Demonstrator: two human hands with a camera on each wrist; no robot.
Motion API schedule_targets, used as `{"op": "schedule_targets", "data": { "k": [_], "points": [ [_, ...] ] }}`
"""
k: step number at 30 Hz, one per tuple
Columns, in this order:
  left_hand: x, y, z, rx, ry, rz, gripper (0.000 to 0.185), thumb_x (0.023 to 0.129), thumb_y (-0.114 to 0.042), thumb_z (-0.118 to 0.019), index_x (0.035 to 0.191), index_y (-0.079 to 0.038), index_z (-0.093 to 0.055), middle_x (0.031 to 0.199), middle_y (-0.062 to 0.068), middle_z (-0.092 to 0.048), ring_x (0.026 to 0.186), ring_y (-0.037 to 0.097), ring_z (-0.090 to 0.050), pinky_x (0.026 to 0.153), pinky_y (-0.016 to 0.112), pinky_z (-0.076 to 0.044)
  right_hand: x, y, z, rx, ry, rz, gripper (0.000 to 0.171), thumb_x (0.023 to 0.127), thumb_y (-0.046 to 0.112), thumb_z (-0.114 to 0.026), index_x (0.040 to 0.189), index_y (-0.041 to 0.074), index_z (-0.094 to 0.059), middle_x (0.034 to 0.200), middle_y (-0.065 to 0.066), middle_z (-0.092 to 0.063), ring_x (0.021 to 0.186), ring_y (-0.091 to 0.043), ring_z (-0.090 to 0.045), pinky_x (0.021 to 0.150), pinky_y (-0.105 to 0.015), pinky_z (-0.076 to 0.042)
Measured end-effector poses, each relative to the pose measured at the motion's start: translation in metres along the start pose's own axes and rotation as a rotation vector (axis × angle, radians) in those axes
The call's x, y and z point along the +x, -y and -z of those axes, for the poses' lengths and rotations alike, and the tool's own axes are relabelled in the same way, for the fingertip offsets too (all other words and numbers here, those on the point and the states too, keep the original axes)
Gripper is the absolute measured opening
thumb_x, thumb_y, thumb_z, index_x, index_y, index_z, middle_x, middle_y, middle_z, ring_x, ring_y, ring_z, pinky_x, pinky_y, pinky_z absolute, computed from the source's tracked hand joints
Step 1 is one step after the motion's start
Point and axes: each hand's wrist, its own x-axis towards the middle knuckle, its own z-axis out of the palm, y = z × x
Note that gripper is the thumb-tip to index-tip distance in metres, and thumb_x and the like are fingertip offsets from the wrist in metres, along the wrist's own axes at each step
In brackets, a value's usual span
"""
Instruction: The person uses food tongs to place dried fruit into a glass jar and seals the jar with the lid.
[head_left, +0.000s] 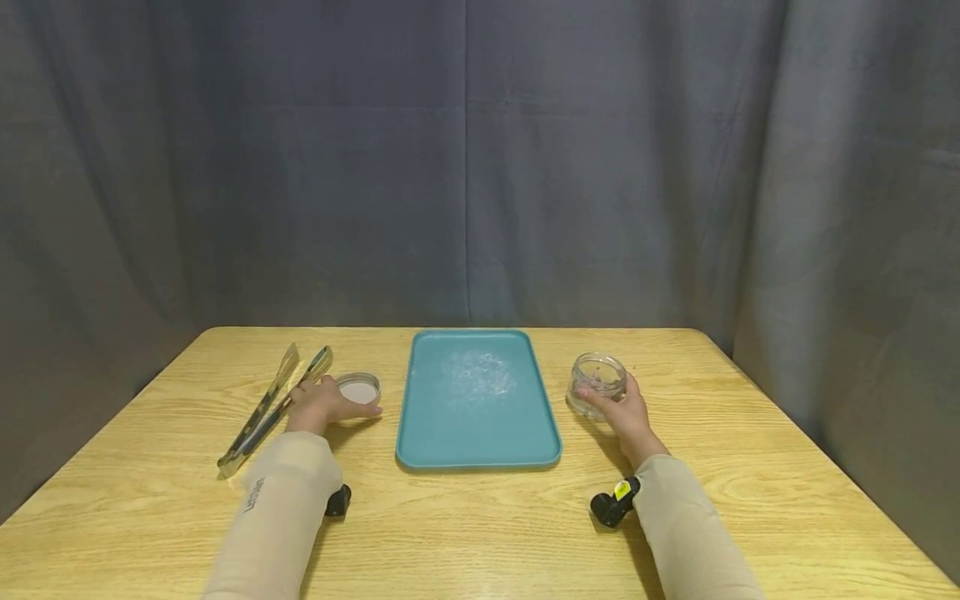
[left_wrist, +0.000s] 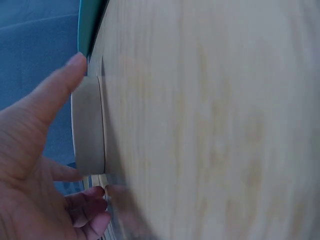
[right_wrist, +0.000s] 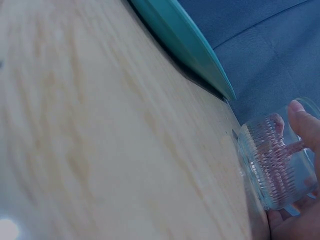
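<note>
My left hand (head_left: 333, 402) rests on the wooden table (head_left: 480, 533), left of a teal tray (head_left: 480, 429). Its thumb (left_wrist: 55, 90) and curled fingers (left_wrist: 92, 202) bracket a small round whitish lid (head_left: 358, 388), which lies flat; the left wrist view shows the lid (left_wrist: 89, 125) edge-on. Right of the tray, my right hand (head_left: 622, 412) grips a short clear glass jar (head_left: 596, 382) standing upright on the table. Through the jar's (right_wrist: 275, 165) ribbed wall the right wrist view shows my fingers wrapped round it.
Metal tongs (head_left: 270, 402) lie diagonally just left of my left hand. The tray has pale smudges at its far middle, and its rim (right_wrist: 185, 40) shows in the right wrist view. A grey curtain (head_left: 480, 167) hangs behind the table.
</note>
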Motion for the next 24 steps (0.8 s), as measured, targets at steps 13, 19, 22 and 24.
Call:
{"op": "schedule_targets", "data": {
  "k": [13, 19, 22, 24],
  "points": [
    [0.0017, 0.0019, -0.0032, -0.086, -0.094, -0.018, 0.091, 0.065, -0.05, -0.067, 0.122, 0.013, -0.033, 0.118, 0.035, -0.031, 0.105, 0.05, -0.028, 0.08, 0.055, -0.031, 0.0004, -0.0002, 0.0005, 0.009, 0.003, -0.006, 0.088, 0.073, 0.03, -0.068, 0.137, 0.008, -0.012, 0.135, -0.018, -0.023, 0.123, -0.033, -0.02, 0.097, -0.045, -0.016],
    [0.0024, 0.0022, -0.005, -0.194, -0.161, -0.046, 0.089, 0.065, -0.04, -0.07, 0.121, 0.016, -0.03, 0.109, 0.034, -0.038, 0.1, 0.048, -0.033, 0.076, 0.051, -0.035, 0.0003, 0.0008, 0.0007, 0.01, -0.003, 0.009, 0.086, 0.074, 0.028, -0.068, 0.137, 0.007, -0.014, 0.134, -0.018, -0.024, 0.122, -0.033, -0.02, 0.096, -0.045, -0.016],
    [0.0024, 0.0015, -0.0061, -0.252, -0.16, -0.056, 0.091, 0.066, -0.036, -0.07, 0.123, 0.018, -0.025, 0.112, 0.036, -0.035, 0.103, 0.048, -0.032, 0.079, 0.051, -0.035, -0.0001, 0.0005, 0.0002, 0.024, -0.004, 0.008, 0.085, 0.074, 0.026, -0.068, 0.136, 0.006, -0.015, 0.134, -0.019, -0.025, 0.122, -0.033, -0.021, 0.096, -0.045, -0.017],
    [0.0028, 0.0014, -0.0066, -0.299, -0.148, -0.063, 0.093, 0.067, -0.034, -0.071, 0.125, 0.018, -0.021, 0.116, 0.036, -0.033, 0.104, 0.048, -0.032, 0.081, 0.051, -0.034, -0.0004, 0.0001, -0.0002, 0.036, -0.007, 0.006, 0.084, 0.074, 0.025, -0.068, 0.136, 0.006, -0.015, 0.133, -0.019, -0.025, 0.121, -0.033, -0.022, 0.096, -0.045, -0.017]
  ]
}}
